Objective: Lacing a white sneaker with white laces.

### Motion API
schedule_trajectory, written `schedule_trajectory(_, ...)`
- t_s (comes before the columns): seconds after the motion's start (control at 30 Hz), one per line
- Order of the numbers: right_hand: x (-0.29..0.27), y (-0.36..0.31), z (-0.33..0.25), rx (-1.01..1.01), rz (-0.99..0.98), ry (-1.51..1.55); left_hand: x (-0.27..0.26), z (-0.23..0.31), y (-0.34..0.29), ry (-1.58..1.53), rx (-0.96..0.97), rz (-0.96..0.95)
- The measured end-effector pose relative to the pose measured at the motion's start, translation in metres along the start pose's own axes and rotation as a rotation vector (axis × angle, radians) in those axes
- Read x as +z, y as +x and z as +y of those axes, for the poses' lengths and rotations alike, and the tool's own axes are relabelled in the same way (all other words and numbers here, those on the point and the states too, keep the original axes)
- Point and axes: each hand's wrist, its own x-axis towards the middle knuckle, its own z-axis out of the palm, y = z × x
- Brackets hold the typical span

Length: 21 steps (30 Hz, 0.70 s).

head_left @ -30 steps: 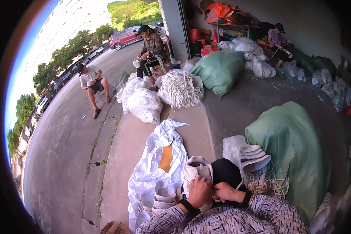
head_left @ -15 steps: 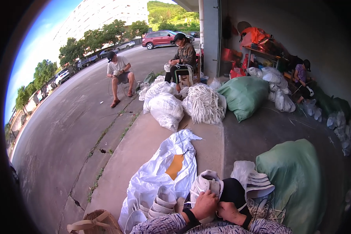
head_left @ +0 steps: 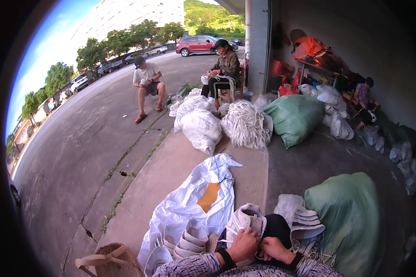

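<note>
A pale sneaker (head_left: 244,218) stands upright in front of me, its opening facing up and a white lace end hanging at its left side. My left hand (head_left: 244,244) is closed against the front of the sneaker, fingers curled at its lacing. Beside it my right hand (head_left: 273,250) is pinched close to the sneaker's right side; what lies between its fingertips is hidden. Black material (head_left: 278,227) shows just behind my right hand. Left of my hands, several pale shoes (head_left: 189,240) stand nested together on a white sheet (head_left: 175,207).
A woven basket (head_left: 111,258) lies at the lower left. Stacked pale shoe pieces (head_left: 307,221) and a green sack (head_left: 346,212) are on the right. Farther off are white bundles (head_left: 201,129), another green sack (head_left: 296,117), and several seated people, one on a chair (head_left: 224,69).
The whole view has shifted slightly. My right hand has turned a little, with its fingers now more stretched toward the sneaker. My left hand stays at the sneaker's lacing.
</note>
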Motion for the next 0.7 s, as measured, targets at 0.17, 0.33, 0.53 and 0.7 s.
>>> schedule_trajectory(0.17, 0.008, 0.000, 0.000, -0.001, 0.007, 0.071, 0.001, -0.002, -0.002, -0.011, 0.038, 0.016)
schedule_trajectory(0.33, -0.004, -0.011, -0.019, -0.614, 0.439, -0.931, -0.004, -0.007, -0.008, -0.706, -0.213, 0.215)
schedule_trajectory(0.53, -0.021, -0.001, -0.039, -0.681, 0.126, -1.101, 0.001, -0.003, 0.011, -1.032, -0.319, 0.482)
schedule_trajectory(0.7, -0.037, 0.008, -0.029, -0.770, 0.027, -1.146, 0.008, -0.013, 0.029, -0.595, -0.268, 0.040)
